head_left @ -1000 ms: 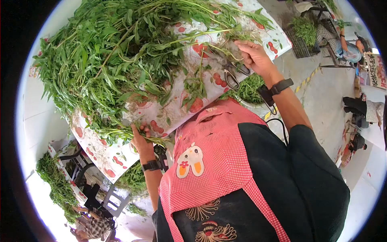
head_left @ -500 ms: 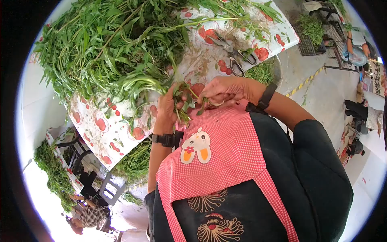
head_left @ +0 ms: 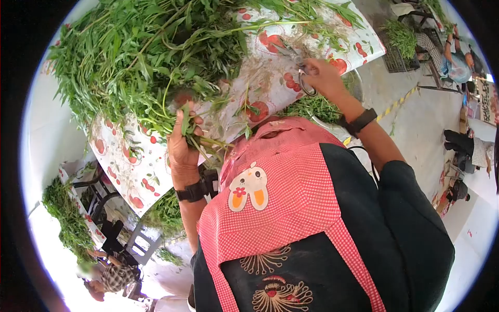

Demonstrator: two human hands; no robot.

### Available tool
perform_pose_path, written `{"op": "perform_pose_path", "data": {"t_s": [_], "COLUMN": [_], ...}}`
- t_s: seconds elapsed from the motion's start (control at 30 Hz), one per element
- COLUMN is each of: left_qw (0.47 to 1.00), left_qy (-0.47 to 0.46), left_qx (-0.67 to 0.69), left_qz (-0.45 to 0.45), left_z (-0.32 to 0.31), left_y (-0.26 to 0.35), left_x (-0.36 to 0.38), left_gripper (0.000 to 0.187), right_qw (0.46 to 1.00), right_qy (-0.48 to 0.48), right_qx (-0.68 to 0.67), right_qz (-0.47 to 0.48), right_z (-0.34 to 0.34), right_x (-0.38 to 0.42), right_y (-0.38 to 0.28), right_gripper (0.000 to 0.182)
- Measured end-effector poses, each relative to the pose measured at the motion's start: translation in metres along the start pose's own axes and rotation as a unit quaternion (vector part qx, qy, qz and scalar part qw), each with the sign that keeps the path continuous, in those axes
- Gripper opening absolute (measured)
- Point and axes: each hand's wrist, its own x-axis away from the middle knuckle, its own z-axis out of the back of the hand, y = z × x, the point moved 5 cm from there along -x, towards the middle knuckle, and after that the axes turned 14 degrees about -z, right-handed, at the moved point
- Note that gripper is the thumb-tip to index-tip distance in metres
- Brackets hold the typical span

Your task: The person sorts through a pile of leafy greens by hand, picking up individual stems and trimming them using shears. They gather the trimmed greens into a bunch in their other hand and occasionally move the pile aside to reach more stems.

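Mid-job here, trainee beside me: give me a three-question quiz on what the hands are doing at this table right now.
1. True or false: the left hand grips a bunch of green stems at the edge of the table.
2. What does the right hand rest on? A) scissors B) a knife C) a cup
3. Fill in: the big pile of greens lies on a cloth printed with red ____.

Key: 1 true. 2 A, the scissors; only part of them shows under the hand. 3 fruit, apple-like shapes.
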Motion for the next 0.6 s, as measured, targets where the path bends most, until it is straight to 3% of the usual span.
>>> {"op": "perform_pose_path", "data": {"t_s": [0.03,0.1,0.33,0.4,0.53,0.6], "left_qw": [0.999,0.999,0.997,0.996,0.993,0.993], "left_qy": [0.042,0.031,0.047,0.048,0.089,0.097], "left_qx": [0.010,0.013,0.067,0.076,0.077,0.068], "left_qz": [-0.020,-0.022,-0.005,0.009,-0.004,-0.009], "left_z": [0.008,0.009,0.019,0.018,0.020,0.020], "left_y": [0.001,0.003,-0.015,-0.021,-0.024,-0.026], "left_x": [-0.003,0.002,-0.002,-0.004,-0.010,-0.012], "left_gripper": [0.039,0.039,0.030,0.030,0.025,0.023], "right_qw": [1.000,0.989,0.982,0.969,0.984,0.985], "right_qy": [-0.003,0.068,0.050,0.094,0.037,0.013], "right_qx": [0.000,0.105,0.179,0.207,0.135,0.156], "right_qz": [0.002,0.074,0.046,0.098,0.108,0.070], "right_z": [0.001,0.000,-0.014,-0.016,-0.017,-0.015], "right_x": [-0.005,-0.006,0.004,0.007,0.001,0.002], "right_y": [0.012,0.022,0.017,0.010,0.016,0.017], "right_gripper": [0.045,0.053,0.057,0.053,0.059,0.050]}}
